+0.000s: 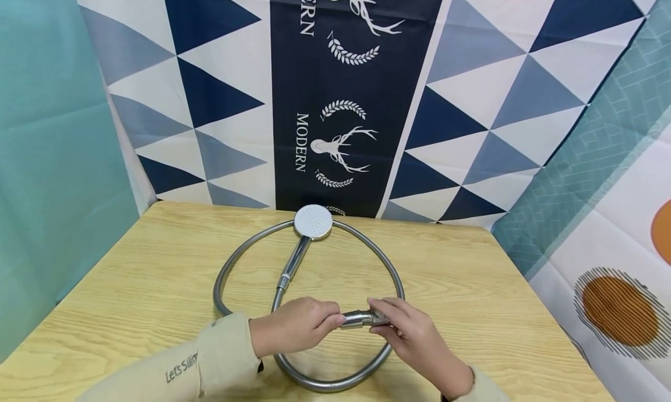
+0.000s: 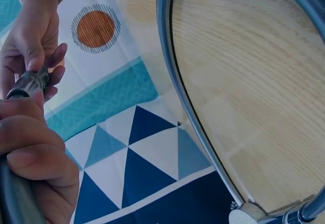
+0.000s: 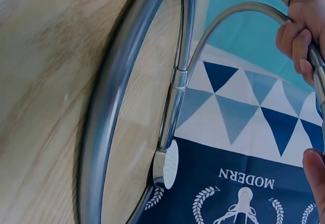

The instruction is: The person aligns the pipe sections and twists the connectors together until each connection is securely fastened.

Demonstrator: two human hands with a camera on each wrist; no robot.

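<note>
A chrome shower hose [image 1: 390, 268] lies in a wide loop on the wooden table. My left hand [image 1: 301, 326] grips the hose close to its end, fingers curled round it as the left wrist view shows. Out of that grip sticks a shiny metal connector [image 1: 357, 319]. At its tip, my right hand [image 1: 414, 335] pinches a small metal fitting [image 1: 380, 317] between thumb and fingers; much of the fitting is hidden by them. Beyond the hands rests a hand shower [image 1: 313, 222], white spray face up, its chrome handle [image 1: 295, 263] joined to the hose's other end.
The light wooden table [image 1: 461, 285] spreads around the hands. Behind it hangs a curtain [image 1: 225, 99] with blue and white triangles and a dark deer panel. Teal cloth [image 1: 47, 134] closes the left side, and a patterned cloth [image 1: 618, 256] hangs on the right.
</note>
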